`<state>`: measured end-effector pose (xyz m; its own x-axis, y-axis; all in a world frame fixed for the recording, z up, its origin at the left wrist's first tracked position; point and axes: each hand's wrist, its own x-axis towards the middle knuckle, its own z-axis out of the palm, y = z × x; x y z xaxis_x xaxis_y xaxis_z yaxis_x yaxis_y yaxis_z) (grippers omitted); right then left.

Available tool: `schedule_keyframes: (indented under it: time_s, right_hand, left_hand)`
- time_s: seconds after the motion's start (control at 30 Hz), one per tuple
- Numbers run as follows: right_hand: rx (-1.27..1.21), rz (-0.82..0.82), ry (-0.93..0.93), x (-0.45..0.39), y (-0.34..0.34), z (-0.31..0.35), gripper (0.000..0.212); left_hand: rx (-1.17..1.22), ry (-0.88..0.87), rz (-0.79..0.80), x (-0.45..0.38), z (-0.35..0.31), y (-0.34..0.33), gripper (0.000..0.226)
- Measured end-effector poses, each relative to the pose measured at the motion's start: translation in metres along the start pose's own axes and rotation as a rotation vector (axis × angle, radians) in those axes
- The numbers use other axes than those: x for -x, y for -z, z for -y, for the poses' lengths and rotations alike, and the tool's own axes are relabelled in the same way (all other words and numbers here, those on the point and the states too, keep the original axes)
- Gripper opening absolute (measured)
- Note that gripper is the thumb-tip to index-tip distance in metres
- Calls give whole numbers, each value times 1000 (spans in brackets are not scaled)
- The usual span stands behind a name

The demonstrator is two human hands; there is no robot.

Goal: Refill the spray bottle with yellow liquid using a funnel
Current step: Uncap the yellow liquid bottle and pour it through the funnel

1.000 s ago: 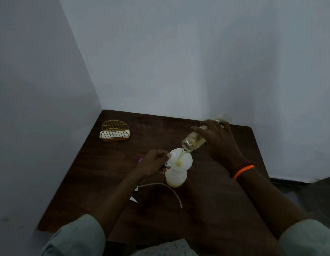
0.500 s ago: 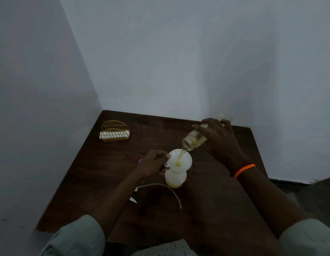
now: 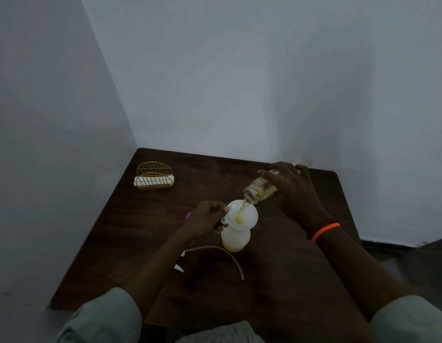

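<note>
A white spray bottle body (image 3: 235, 238) stands upright mid-table with a white funnel (image 3: 244, 216) seated in its neck. A little yellow liquid shows at the bottle's bottom. My left hand (image 3: 206, 217) pinches the funnel's rim tab on its left side. My right hand (image 3: 293, 188) holds a clear bottle (image 3: 258, 190) tilted mouth-down above the funnel's far right edge. A thin yellow stream runs from its mouth into the funnel. The spray head's white dip tube (image 3: 225, 256) lies curved on the table in front of the bottle; the head itself is mostly hidden by my left forearm.
The dark wooden table (image 3: 140, 243) fits into a corner of pale walls. A gold wire holder (image 3: 154, 177) with white paper stands at the far left. A small purple thing (image 3: 188, 215) peeks out behind my left hand. An orange band circles my right wrist.
My right hand has raised the clear bottle's rear end slightly, tilting it a bit steeper while the stream keeps running. My left hand and the funnel have stayed put.
</note>
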<state>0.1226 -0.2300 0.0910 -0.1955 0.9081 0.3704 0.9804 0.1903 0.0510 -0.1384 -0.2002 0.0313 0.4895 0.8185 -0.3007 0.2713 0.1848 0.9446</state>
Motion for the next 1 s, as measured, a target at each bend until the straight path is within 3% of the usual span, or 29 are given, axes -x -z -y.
schedule_keyframes:
  time_s: [0.3,0.47,0.63,1.0]
  right_hand:
    - [-184,108,-102,11,-17,16,63]
    - [-454,145,-256,18,-31,19,57]
    - [-725,67,-346,28,-37,19,59]
    - [-937,95,-463,25,-37,27,49]
  left_hand:
    - [-14,-9,-1,0,-2,-1,25]
    - [-19,-15,10,1,-5,-1,26]
    - [-34,-9,15,4,-6,1,26]
    - [-94,17,6,3,-2,9,30]
